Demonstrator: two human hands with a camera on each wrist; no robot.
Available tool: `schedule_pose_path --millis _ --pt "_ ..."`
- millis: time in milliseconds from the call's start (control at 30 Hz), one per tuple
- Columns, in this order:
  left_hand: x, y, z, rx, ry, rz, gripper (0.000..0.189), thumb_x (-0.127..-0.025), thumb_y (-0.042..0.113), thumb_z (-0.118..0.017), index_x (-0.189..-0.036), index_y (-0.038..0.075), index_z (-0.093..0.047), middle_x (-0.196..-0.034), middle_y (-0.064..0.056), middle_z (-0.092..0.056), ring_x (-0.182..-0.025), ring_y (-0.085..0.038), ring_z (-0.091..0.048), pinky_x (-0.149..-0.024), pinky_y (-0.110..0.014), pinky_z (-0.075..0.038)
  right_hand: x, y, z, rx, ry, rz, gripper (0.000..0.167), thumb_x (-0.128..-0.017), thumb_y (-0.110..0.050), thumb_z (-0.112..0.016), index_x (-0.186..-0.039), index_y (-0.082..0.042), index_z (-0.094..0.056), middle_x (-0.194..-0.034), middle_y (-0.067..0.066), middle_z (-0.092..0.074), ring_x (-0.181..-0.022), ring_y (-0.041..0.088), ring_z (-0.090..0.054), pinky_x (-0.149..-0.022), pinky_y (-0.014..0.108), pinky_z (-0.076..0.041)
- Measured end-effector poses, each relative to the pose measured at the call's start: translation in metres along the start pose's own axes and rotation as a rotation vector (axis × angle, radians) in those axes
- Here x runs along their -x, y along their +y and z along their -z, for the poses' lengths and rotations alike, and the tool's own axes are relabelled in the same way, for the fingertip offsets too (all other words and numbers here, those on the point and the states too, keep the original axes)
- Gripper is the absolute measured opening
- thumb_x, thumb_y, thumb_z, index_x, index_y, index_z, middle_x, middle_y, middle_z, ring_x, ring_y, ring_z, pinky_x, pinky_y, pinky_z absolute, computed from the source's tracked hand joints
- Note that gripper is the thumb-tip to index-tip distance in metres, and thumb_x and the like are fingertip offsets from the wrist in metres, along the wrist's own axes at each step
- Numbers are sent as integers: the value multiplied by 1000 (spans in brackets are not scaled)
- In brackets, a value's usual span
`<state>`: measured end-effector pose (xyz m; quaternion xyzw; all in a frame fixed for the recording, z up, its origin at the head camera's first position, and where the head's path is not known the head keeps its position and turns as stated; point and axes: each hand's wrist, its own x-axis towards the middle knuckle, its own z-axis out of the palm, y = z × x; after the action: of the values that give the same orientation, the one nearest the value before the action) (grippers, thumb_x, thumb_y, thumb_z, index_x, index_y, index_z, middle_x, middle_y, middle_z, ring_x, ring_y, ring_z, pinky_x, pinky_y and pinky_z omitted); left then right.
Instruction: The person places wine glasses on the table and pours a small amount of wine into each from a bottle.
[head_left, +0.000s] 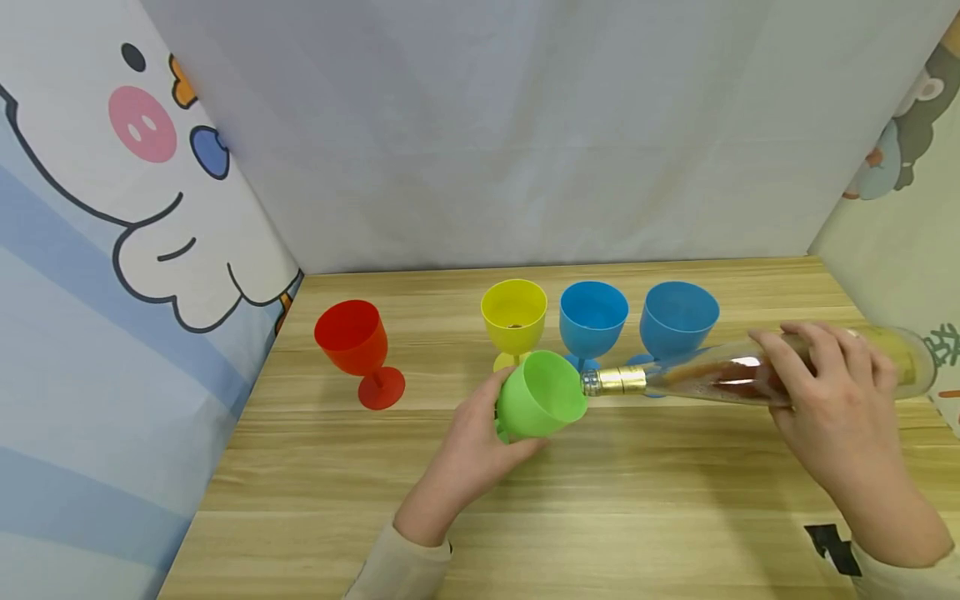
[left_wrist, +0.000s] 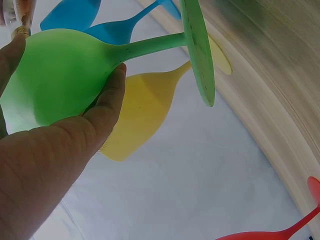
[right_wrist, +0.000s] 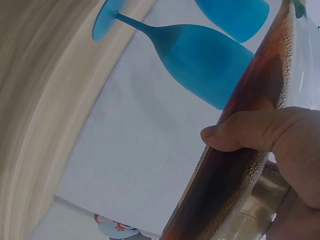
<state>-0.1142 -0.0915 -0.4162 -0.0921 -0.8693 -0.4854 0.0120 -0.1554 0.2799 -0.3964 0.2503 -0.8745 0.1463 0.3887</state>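
My left hand (head_left: 480, 429) grips a green goblet (head_left: 543, 396) around its bowl, tilting it toward the right; in the left wrist view its stem and foot (left_wrist: 200, 55) are off the table. My right hand (head_left: 843, 396) holds a clear glass bottle (head_left: 720, 372) nearly level, its neck pointing left. The gold-banded bottle mouth (head_left: 592, 382) is at the green goblet's rim. Dark brown liquid (right_wrist: 260, 90) with bubbles lies inside the bottle, seen in the right wrist view. Whether any liquid is inside the goblet cannot be seen.
Behind the hands stand a yellow goblet (head_left: 513, 317) and two blue goblets, one in the middle (head_left: 593, 321) and one farther right (head_left: 678, 321). A red goblet (head_left: 352, 337) stands at the left of the wooden table (head_left: 300, 500). Black tape (head_left: 832, 548) lies near the right sleeve.
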Motion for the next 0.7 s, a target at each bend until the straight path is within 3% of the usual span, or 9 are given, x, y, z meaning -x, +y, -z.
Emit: schedule_pose_path --millis 333,700 --pt "1 -1 1 12 -4 -7 86 -75 12 -91 -148 8 -46 -132 -4 -59 -116 -23 -55 -98 -46 -47 -3 1 8 39 -119 24 54 -79 7 -68 -130 -7 -58 -127 32 -51 -115 58 -40 -86 72 -25" --pt "1 0 2 21 -15 -8 85 -76 12 -91 -147 9 -46 -132 -4 -59 -117 -23 -55 -99 -46 -46 -7 1 8 34 -79 13 85 -51 21 -74 -129 -11 -60 -129 29 -53 -119 56 -41 -92 72 -26"
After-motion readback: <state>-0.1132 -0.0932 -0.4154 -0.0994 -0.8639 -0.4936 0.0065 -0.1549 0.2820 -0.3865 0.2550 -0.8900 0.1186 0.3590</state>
